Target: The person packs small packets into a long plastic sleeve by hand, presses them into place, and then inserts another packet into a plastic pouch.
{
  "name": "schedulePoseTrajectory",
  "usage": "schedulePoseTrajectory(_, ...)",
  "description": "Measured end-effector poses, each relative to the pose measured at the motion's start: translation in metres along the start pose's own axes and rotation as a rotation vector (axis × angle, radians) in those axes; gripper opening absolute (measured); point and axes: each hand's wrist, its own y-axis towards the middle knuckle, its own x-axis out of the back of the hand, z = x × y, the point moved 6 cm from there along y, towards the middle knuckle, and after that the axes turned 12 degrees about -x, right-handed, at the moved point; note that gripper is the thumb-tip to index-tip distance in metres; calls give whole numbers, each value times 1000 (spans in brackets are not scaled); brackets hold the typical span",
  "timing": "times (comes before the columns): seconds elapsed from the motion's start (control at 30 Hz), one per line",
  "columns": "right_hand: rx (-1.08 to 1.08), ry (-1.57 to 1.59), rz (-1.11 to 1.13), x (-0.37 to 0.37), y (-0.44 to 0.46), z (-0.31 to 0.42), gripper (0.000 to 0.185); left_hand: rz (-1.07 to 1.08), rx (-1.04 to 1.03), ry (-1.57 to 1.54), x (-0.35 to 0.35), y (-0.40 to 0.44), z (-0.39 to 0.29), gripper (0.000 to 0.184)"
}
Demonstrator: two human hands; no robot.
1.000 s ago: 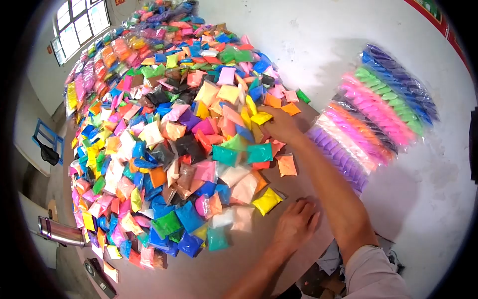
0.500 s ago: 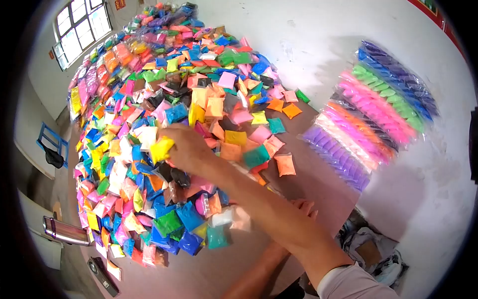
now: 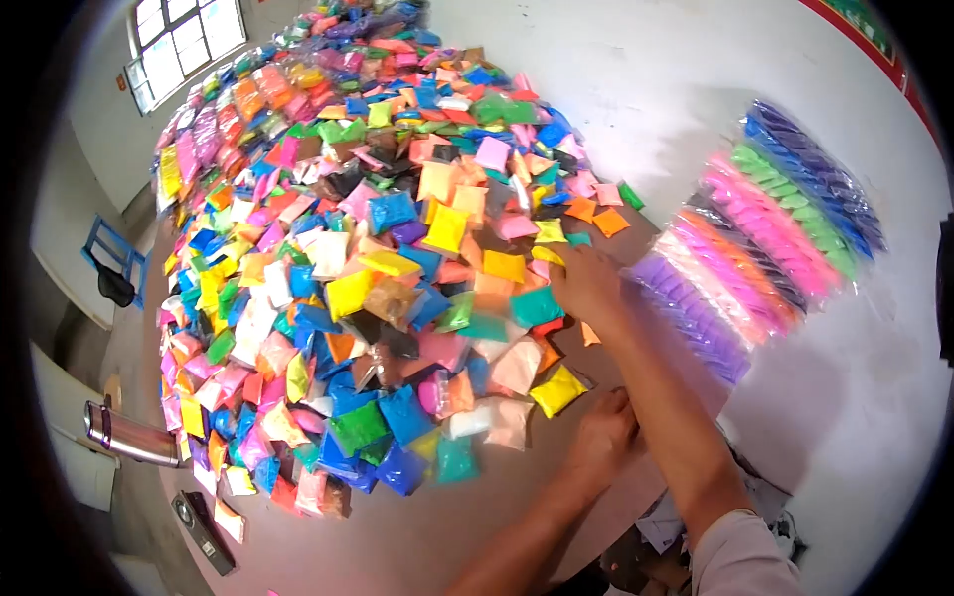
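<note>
Small plastic packets in many colours form a large heap (image 3: 397,298) on the brown table (image 3: 397,536). At the right side of the heap is my right hand (image 3: 584,280), its fingers bent and pinched at a small yellow packet (image 3: 546,255); a teal packet (image 3: 537,306) lies just below. My left hand (image 3: 606,434) rests low over the table, fingers curled in; what they hold, if anything, is hidden. Another yellow packet (image 3: 558,390) lies to its upper left, apart from it.
Long clear bags of purple, pink, orange, black, green and blue packets (image 3: 745,233) are lined up at the right by the white wall (image 3: 636,79). A metallic cylinder (image 3: 134,435) and a black device (image 3: 202,531) are at the left. A blue chair (image 3: 117,260) stands beyond.
My right hand reached left over the heap with a yellow packet, then came back to the right side. More yellow packets lie mid-heap. My left hand has stayed low over the table.
</note>
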Motion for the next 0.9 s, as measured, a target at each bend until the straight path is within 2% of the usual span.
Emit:
schedulePoseTrajectory(0.07,8,48,38,-6,-5,26,46,-41,-4,-28,-6,-10,8,38)
schedulePoseTrajectory(0.13,38,330,235,-27,7,55,44,-56,-65,-184,-18,-20,29,34)
schedulePoseTrajectory(0.17,122,357,117,-34,9,68,41,-59,-64,-181,-17,-21,27,34)
schedulePoseTrajectory(0.27,214,472,191,-15,-5,125,39,-47,14,-211,-32,-28,33,40)
schedulePoseTrajectory(0.3,285,522,184,-11,-9,144,38,-180,129,-404,-51,-41,52,37)
schedulePoseTrajectory(0.33,406,556,75,-6,-13,162,37,-239,190,-500,-52,-42,54,36)
schedulePoseTrajectory(0.37,454,622,121,1,-22,177,38,-306,247,-596,-43,-35,47,34)
schedulePoseTrajectory(0.43,553,670,148,3,-36,211,39,-48,-60,320,-18,-3,5,26)
schedulePoseTrajectory(0.53,541,713,309,-17,-67,254,39,-125,38,137,-2,0,0,24)
schedulePoseTrajectory(0.6,642,648,341,-19,-92,272,37,-123,2,99,-4,1,6,24)
schedulePoseTrajectory(0.73,707,697,302,11,-119,262,37,-99,-21,76,5,5,-4,24)
schedulePoseTrajectory(0.83,580,731,159,54,-109,200,37,-50,18,208,7,6,-12,23)
schedulePoseTrajectory(0.9,467,715,64,51,-85,142,37,-71,-20,136,11,7,-15,23)
